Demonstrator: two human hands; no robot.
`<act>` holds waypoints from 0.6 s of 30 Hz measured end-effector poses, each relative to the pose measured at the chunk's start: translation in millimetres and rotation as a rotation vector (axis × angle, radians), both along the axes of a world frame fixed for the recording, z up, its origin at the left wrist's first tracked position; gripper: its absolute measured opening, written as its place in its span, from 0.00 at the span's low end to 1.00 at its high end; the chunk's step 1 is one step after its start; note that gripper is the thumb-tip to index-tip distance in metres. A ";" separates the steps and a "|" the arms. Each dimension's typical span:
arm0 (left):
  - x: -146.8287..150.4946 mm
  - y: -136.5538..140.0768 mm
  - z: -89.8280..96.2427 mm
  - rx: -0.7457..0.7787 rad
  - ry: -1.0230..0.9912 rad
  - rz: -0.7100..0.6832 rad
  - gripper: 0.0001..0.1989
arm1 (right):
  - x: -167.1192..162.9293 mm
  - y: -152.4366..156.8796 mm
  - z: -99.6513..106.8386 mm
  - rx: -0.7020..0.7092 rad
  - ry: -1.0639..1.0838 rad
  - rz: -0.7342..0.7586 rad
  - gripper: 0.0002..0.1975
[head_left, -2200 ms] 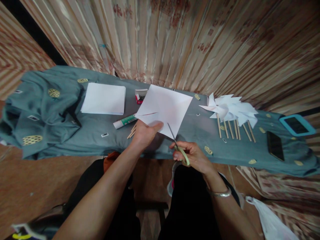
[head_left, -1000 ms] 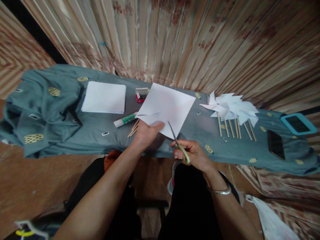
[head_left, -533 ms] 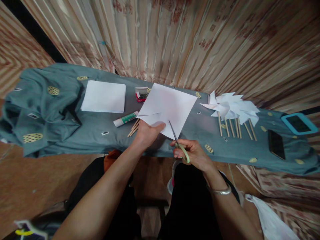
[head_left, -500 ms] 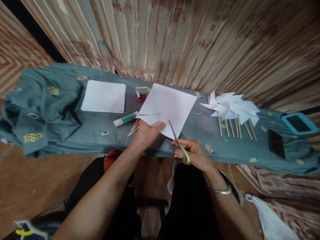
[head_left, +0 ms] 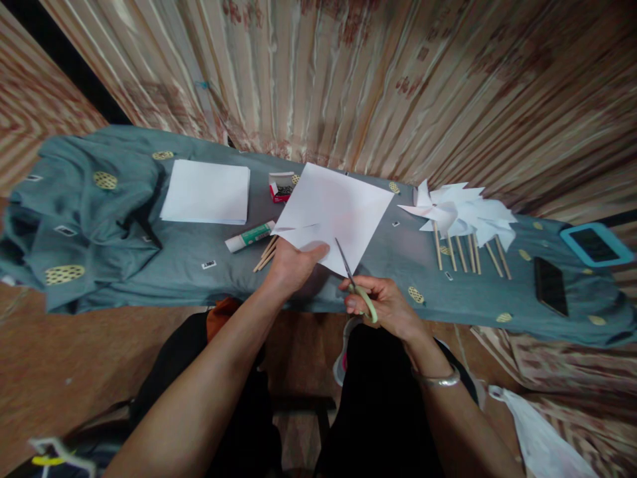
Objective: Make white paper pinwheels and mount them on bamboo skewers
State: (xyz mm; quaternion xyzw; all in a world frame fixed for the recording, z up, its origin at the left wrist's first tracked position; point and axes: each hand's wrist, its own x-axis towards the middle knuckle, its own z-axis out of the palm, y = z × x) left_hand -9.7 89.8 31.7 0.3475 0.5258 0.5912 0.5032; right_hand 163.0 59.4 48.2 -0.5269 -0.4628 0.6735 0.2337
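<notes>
My left hand (head_left: 296,262) grips a white sheet of paper (head_left: 338,206) by its near left edge, thumb on top and fingers underneath. A slit runs into the paper from its left corner, just above that hand. In my right hand (head_left: 381,302) is a pair of scissors (head_left: 365,302) with pale green handles. Their blades look closed together and lie across the sheet's near corner, pointing away from me. Just left of the paper are a glue stick (head_left: 250,236) and a few wooden sticks (head_left: 267,253), partly covered by the sheet and my left hand.
A stack of white paper (head_left: 206,192) lies on the left, with a small red box (head_left: 281,188) beside it. Several paper pinwheels (head_left: 462,209) on sticks rest to the right. Farther right are a phone (head_left: 550,287) and a blue-framed device (head_left: 596,244). Grey-green cloth (head_left: 194,265) covers the table.
Almost nothing differs. The paper, the scissors and both hands keep the same places, apart from a very slight shift of the whole view.
</notes>
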 end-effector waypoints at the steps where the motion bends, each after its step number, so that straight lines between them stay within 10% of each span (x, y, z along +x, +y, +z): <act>1: 0.1 0.0 0.7 -0.005 -0.002 0.001 0.23 | 0.1 0.1 -0.2 0.006 -0.001 0.004 0.23; 18: 2.9 -1.0 3.7 -0.040 0.008 0.010 0.27 | 2.1 0.7 -6.4 0.002 0.037 0.002 0.22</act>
